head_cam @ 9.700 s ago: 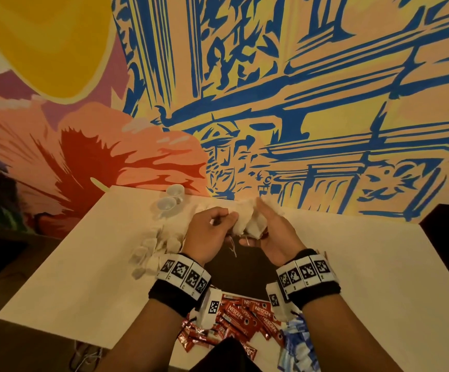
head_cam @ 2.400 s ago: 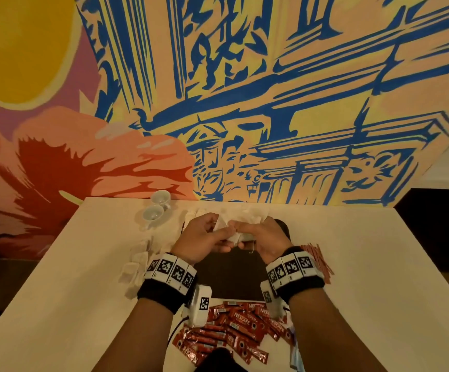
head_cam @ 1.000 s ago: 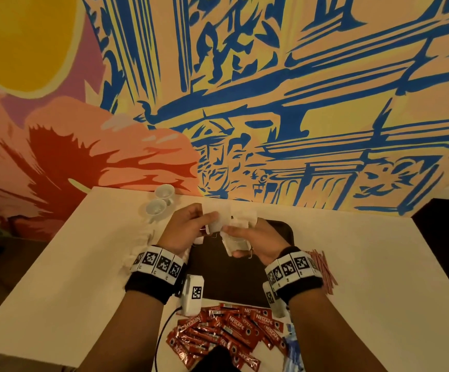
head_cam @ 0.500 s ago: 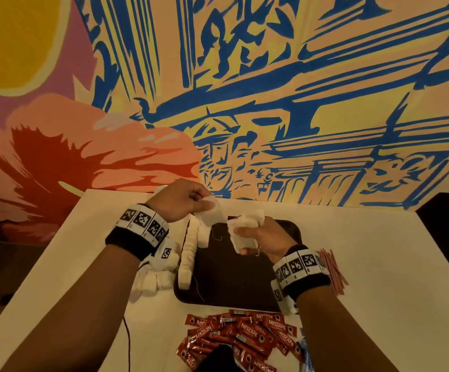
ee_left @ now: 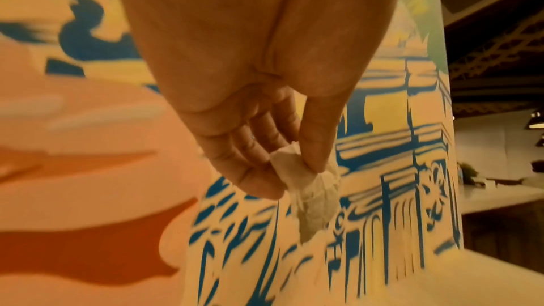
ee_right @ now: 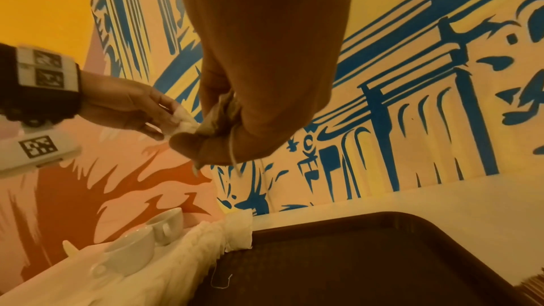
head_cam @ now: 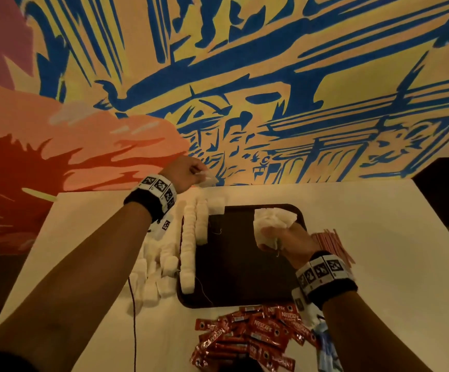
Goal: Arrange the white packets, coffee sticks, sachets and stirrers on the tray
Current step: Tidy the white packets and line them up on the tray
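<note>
White packets (head_cam: 188, 245) lie in two rows along the left edge of the dark tray (head_cam: 242, 264), more of them loose on the worktop (head_cam: 379, 264) just left of it. Head view: left hand (head_cam: 184, 171) is raised past the tray's far left corner, pinching a single packet (head_cam: 208, 179); right hand (head_cam: 289, 241) is over the tray's right side, gripping a bunch of packets (head_cam: 273, 221). Red coffee sticks (head_cam: 252, 336) are heaped on the worktop at the tray's near edge — blue-and-white sachets (head_cam: 328, 345) beside them to the right. Pink stirrers (head_cam: 333, 245) lie on the worktop just right of the tray.

Left wrist view: thumb and fingers (ee_left: 253, 171) close narrowly on the crumpled packet (ee_left: 309, 192), which hangs below them against the painted wall (ee_left: 88, 148).

Right wrist view: fingers (ee_right: 188, 146) are curled round the bunch (ee_right: 220, 113), a thread dangling — the left hand (ee_right: 126, 106) with its packet shows at left. Two white cups (ee_right: 147, 236) stand beyond the packet rows.
</note>
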{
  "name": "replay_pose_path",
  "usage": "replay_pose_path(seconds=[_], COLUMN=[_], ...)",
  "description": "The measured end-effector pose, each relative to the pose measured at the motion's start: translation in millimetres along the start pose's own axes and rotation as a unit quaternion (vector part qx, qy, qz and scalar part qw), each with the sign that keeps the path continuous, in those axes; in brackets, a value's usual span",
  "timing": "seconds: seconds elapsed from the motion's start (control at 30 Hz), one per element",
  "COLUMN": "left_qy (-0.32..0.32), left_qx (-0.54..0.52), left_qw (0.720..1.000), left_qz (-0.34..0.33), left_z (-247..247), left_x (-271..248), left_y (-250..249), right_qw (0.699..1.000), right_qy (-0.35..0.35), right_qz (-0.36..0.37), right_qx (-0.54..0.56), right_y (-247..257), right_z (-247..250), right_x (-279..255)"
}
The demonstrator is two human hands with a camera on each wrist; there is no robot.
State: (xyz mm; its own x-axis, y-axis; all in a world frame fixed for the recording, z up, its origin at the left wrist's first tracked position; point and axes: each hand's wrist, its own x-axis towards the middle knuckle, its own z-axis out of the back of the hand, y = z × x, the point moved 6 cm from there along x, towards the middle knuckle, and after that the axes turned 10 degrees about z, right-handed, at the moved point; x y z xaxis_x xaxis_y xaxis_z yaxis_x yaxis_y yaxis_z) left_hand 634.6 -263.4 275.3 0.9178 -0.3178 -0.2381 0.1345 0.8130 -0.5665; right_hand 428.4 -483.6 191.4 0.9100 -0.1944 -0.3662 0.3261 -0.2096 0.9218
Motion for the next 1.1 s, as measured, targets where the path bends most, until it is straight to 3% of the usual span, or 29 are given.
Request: replay_pose_path(seconds=[0.37, 0.43, 0.77, 1.1], left_qy=[0.131, 0.141, 0.172, 0.147], left_qx=[0.101, 0.121, 0.200, 0.223], left_qw=[0.986, 0.983, 0.964, 0.964], left_qz=[-0.003, -0.001, -0.017, -0.003], left_z=[-122, -134, -159, -159], left_x=[70, 77, 102, 111], left_y=[39, 43, 54, 62], right_qw=[1.000, 0.999, 1.000, 0.999], right_qy=[-0.022, -0.051, -0.010, -0.023], right_qz=[0.012, -0.006, 0.018, 0.004], right_qx=[0.014, 0.002, 0.019, 0.029], right_y=[-22, -31, -33, -28], right_z=[-8, -3, -1, 1], right_x=[20, 26, 34, 22])
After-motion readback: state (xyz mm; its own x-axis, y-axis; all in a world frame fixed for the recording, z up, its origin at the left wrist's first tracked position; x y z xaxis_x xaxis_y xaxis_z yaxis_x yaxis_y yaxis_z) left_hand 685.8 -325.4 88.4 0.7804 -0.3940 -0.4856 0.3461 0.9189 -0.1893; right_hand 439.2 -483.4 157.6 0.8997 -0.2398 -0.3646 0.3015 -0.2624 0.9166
